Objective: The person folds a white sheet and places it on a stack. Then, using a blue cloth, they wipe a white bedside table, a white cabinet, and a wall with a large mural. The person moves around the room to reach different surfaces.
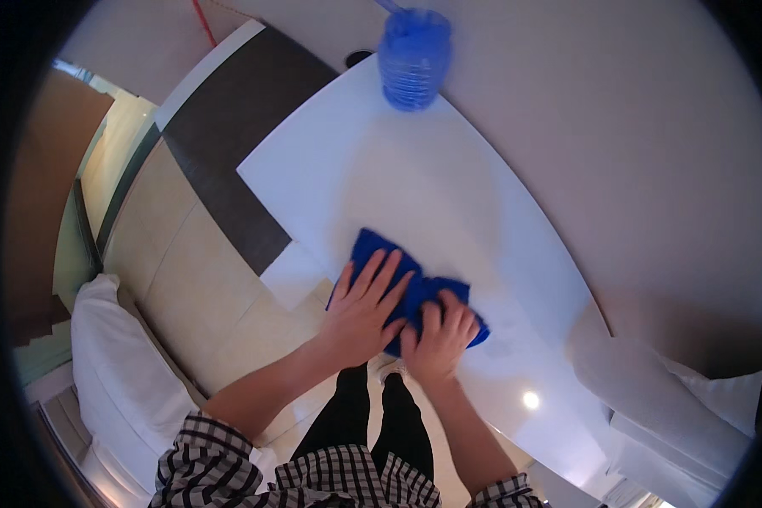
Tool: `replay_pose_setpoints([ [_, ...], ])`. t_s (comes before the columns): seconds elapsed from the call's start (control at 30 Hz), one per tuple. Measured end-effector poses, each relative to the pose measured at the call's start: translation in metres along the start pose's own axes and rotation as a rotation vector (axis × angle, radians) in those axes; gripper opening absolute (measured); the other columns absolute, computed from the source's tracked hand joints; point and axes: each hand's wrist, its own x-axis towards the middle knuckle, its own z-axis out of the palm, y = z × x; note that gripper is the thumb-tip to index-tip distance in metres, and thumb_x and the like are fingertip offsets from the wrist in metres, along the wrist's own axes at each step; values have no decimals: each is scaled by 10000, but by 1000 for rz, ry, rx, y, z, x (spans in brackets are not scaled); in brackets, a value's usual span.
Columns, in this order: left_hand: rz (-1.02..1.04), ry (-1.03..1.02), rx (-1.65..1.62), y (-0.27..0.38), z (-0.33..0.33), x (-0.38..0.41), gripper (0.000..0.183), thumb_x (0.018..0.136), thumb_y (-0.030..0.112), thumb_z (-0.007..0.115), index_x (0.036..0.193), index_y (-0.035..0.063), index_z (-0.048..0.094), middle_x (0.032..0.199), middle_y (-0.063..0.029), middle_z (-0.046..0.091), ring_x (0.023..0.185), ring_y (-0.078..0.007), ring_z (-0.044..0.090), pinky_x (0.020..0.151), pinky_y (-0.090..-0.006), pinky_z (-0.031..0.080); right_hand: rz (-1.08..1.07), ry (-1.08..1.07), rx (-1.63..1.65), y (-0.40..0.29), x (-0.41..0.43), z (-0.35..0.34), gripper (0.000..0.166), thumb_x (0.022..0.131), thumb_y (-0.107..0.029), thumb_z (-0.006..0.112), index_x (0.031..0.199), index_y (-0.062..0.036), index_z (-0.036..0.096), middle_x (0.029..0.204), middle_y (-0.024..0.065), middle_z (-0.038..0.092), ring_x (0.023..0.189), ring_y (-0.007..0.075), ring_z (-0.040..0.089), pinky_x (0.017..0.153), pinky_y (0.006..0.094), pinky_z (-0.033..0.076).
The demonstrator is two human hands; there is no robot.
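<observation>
A dark blue cloth (419, 292) lies bunched on the near edge of a glossy white tabletop (444, 178). My left hand (365, 311) rests flat on the cloth's left part, fingers spread. On its right part is my right hand (441, 330), with its fingers bent and pressing into the fabric; whether they grip a fold cannot be seen. The two thumbs are close together. At the far end of the tabletop stands a translucent blue ribbed plastic container (414, 60).
A wall (609, 127) borders the tabletop on the right. Left of it is a dark panel (247, 140) above the tiled floor (197, 267). A white-covered seat or bedding (120, 355) is at lower left, and pale upholstery (660, 394) at lower right.
</observation>
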Motion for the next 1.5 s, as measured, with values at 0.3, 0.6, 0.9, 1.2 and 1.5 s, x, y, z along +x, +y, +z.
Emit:
replay_pose_setpoints([
  [0.3,-30,364,186,-33,15,122,589,863,339,517,1378,74,408,1491,-148,266,1392,-297,197,1105,-517,143,75,229,-218,24,148,31,543,775,-228,496,1302,-99,475,1418,158,373,1316,386,298,1033,603,218],
  [0.6,-88,279,331,-115,-35,24,601,856,303,545,1365,20,397,1501,-151,250,1388,-323,227,1086,-512,214,25,-34,57,-83,113,52,592,832,-380,556,1366,-148,448,1475,159,285,1366,363,205,1079,571,136],
  [0.9,92,79,506,27,12,19,595,938,330,335,1414,-21,271,1531,-174,145,1416,-346,122,1094,-548,125,66,80,163,19,-16,-20,477,888,-268,494,1323,-75,474,1467,199,274,1360,341,242,1094,499,178],
  [1.2,440,93,285,343,197,62,604,880,372,551,1378,65,399,1477,-157,286,1358,-344,268,1074,-560,186,533,363,-114,293,-221,-156,613,792,-454,595,1286,-100,516,1347,213,413,1267,396,348,1027,561,250],
  [1.5,704,-30,281,596,344,-22,553,917,327,485,1404,95,367,1492,-134,265,1380,-316,224,1091,-531,168,799,473,-175,443,-457,-250,661,788,-480,550,1333,-111,489,1454,227,297,1333,405,268,1045,574,206],
])
